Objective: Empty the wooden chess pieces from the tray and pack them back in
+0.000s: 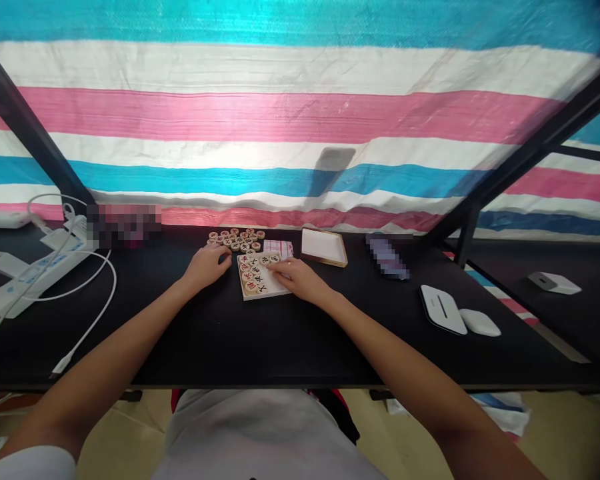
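Observation:
Several round wooden Chinese chess pieces (235,238) with red and black characters lie in a loose cluster on the black table. My left hand (207,267) rests against the near left side of this cluster, its fingers loosely curved and the thumb apart. To its right is a shallow white box tray (275,291), with rows of chess pieces (252,275) along its left and far sides. My right hand (304,279) reaches over the tray's right part, fingers stretched out, an index fingertip touching or close beside a piece in the far row. The palm hides the tray's right edge.
Behind the tray lie a pink-and-white printed sheet (279,249) and a box lid (324,247). A blurred item (387,256), a white flat device (443,310) and a white mouse (481,323) lie right. A power strip (35,273) and white cables (111,293) occupy the left.

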Available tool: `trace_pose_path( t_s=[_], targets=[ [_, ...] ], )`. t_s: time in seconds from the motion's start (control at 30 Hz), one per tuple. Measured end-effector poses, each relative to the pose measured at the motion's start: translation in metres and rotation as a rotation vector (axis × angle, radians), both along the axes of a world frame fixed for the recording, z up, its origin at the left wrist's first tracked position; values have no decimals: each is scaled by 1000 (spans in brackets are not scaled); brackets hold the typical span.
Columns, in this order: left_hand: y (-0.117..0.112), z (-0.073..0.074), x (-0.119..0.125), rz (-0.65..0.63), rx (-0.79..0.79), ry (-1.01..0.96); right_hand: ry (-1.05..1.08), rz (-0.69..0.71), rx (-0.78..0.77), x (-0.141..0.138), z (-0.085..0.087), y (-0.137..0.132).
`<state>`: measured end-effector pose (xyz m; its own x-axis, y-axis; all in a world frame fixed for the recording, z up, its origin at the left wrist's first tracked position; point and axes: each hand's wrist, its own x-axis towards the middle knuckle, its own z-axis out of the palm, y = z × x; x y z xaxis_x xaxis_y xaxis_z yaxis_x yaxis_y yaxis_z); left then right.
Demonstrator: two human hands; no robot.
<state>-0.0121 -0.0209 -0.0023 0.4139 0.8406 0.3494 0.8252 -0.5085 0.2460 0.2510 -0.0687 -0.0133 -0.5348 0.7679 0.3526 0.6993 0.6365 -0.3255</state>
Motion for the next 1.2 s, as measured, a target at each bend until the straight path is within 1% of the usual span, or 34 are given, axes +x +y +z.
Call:
trace_pose_path(
  t_s=[0.17, 0.4, 0.73, 1.03, 1.2],
  targets=[
    [0, -1, 0, 2, -40, 43, -46, -21, -7, -1, 1, -1],
    [0, -2, 1, -7, -54, 58, 17, -35, -41, -1, 4, -4],
    [1, -2, 1, -12, -56, 72, 26, -70, -104, -2, 5, -4],
    [0, -2, 2, -10, -67, 84, 24, -66, -97, -1, 5, -4],
    [-1, -1, 2, -13, -71, 97, 13, -45, -56, 0, 4, -4]
  ],
)
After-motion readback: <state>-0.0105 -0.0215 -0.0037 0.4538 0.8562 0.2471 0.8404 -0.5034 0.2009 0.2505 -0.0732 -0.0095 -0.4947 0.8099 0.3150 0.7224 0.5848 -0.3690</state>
